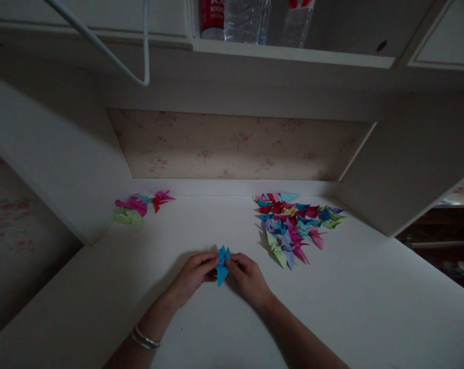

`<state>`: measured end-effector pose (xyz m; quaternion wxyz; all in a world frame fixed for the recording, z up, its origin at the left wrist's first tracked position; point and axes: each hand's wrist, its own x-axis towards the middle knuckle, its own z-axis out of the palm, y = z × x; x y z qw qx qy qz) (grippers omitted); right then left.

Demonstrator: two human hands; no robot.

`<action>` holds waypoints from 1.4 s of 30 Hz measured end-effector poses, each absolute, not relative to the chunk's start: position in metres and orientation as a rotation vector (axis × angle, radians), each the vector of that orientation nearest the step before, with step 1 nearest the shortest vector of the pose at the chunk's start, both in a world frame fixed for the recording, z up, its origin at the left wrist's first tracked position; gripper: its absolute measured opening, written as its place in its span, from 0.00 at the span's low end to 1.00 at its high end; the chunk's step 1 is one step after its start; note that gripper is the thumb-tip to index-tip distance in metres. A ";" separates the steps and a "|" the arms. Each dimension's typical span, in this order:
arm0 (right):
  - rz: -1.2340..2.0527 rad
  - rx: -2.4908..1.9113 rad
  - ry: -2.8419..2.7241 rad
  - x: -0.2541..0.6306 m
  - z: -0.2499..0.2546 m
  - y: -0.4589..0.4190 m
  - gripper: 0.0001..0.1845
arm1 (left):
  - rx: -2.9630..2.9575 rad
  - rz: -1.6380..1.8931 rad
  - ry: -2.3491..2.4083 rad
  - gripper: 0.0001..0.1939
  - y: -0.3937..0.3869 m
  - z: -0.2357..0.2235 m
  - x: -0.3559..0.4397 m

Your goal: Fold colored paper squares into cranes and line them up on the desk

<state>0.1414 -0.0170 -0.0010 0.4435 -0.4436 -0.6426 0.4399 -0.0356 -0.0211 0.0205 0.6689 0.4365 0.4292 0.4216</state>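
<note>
Between my two hands is a blue origami crane (223,264), partly folded, with points at its top and one long tip hanging below. My left hand (197,271) pinches its left side between thumb and fingers. On the opposite edge, the thumb and fingers of my right hand (247,277) are closed on the same paper. Some of the crane is hidden behind the fingertips. A pile of folded paper cranes (289,230) in many colours lies to the right, a short way beyond my right hand.
A smaller group of paper cranes (131,205) rests at the back left of the white desk (193,338). Overhead, a shelf (293,54) holds plastic bottles (243,20). A white cable or arm (112,56) hangs at the upper left. Side panels (412,169) flank the desk.
</note>
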 end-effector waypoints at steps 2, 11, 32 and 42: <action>1.077 -1.103 -1.610 0.142 -0.002 -0.017 0.16 | 0.986 0.944 0.975 0.19 -0.021 0.020 -0.036; 1.056 -1.121 -1.588 0.142 0.004 -0.020 0.17 | 0.944 0.942 0.967 0.18 -0.023 0.024 -0.035; 0.289 -1.860 -1.349 0.431 0.056 -0.007 0.21 | 1.036 0.926 1.064 0.14 -0.028 0.030 -0.030; 0.085 -1.990 -1.704 0.493 0.029 0.059 0.16 | 1.004 0.951 1.128 0.15 -0.028 0.029 -0.028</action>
